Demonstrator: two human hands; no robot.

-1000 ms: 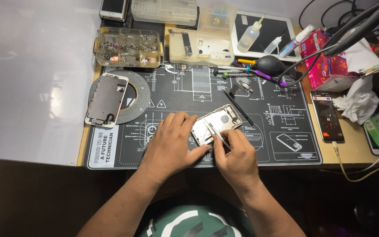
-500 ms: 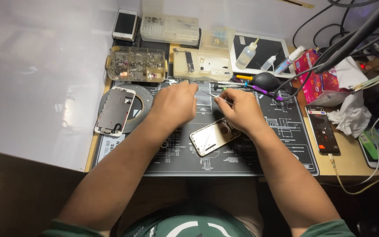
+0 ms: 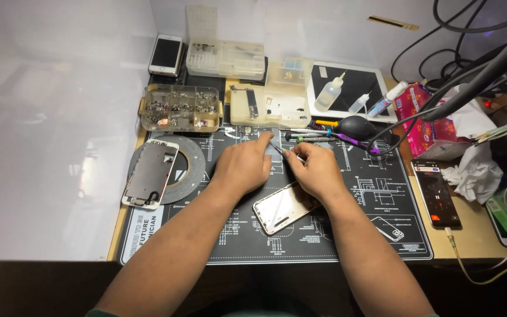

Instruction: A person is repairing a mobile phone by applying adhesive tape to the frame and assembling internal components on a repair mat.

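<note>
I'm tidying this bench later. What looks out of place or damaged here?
A crumpled white tissue lies loose at the right edge. The detached phone screen rests askew on the tape roll. The opened phone lies tilted under the right hand.

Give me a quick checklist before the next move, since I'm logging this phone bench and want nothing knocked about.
1. Left hand free of the phone body: ok, it is up near the tweezers, fingers pinched.
2. Right hand grip: ok, it holds the tweezers.
3. What the tweezer tip carries: cannot tell, too small.
4. Opened phone body flat on the black mat: ok, right wrist partly over it.
5. Detached screen out of the way: ok, on the tape roll at left.
6. Parts box lid: cannot tell.
</note>
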